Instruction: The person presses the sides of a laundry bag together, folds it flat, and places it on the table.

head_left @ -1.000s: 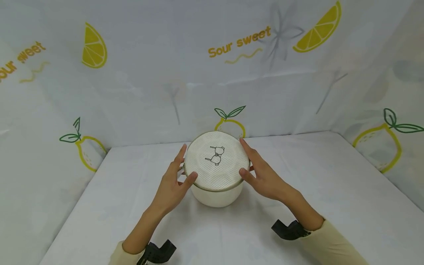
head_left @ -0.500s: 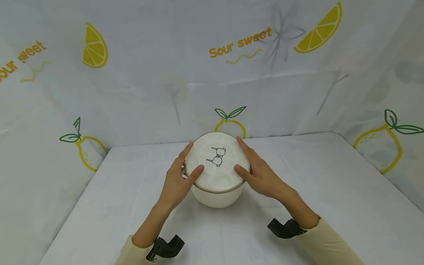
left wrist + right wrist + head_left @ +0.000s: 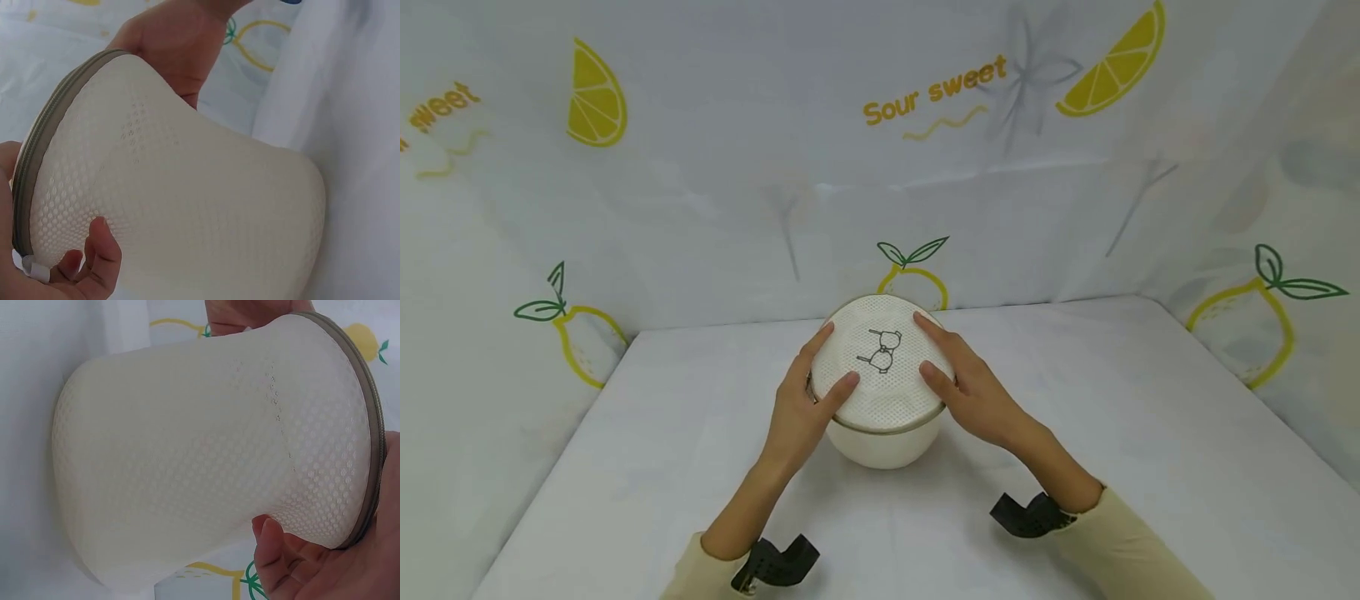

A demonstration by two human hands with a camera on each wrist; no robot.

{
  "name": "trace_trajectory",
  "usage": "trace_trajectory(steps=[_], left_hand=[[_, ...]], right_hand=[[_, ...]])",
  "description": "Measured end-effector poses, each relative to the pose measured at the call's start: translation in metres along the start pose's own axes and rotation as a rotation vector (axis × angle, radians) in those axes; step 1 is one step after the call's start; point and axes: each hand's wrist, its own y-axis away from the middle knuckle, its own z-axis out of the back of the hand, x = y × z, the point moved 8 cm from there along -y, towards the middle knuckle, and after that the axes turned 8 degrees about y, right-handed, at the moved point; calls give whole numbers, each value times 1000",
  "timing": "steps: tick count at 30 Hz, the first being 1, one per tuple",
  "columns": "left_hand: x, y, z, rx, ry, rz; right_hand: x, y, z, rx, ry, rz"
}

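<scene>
Evidently we have both hands on one thing: our left grip [image 3: 797, 417] and our right grip [image 3: 981, 396] each clasp the upper part of a white mesh laundry bag [image 3: 883, 400], thumbs lying on its lid and lower fingers curled in under the zipped rim [image 3: 375, 425]. We judge that holding it from both sides keeps this soft shape steady and level, since the mesh wall [image 3: 200, 194] dents inward where our fingertips press. Near our left fingers a small white tab [image 3: 39, 270] sticks out below the rim.

As for pose, our forearms come in from the near side and converge on the bag, with the right index finger laid over the lid. Black wrist mounts [image 3: 775, 562] sit beside the beige sleeves [image 3: 1127, 546].

Farther out, the bag stands upright on the white-covered desk [image 3: 1150, 458], in front of its back edge and about midway between the two back corners. Behind rises a lemon-printed backdrop [image 3: 715, 233].
</scene>
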Motion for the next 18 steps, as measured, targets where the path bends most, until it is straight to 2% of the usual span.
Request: trace_trajectory(steps=[6, 9, 13, 18], left_hand=[[-1, 7, -3, 5, -59, 39], [-3, 10, -2, 0, -65, 37], [-4, 10, -1, 9, -72, 31], [-3, 8, -2, 29, -89, 58]], right_hand=[[8, 3, -3, -13, -56, 0], [13, 4, -5, -14, -77, -5], [13, 3, -6, -14, -78, -14], [11, 4, -7, -7, -69, -36]])
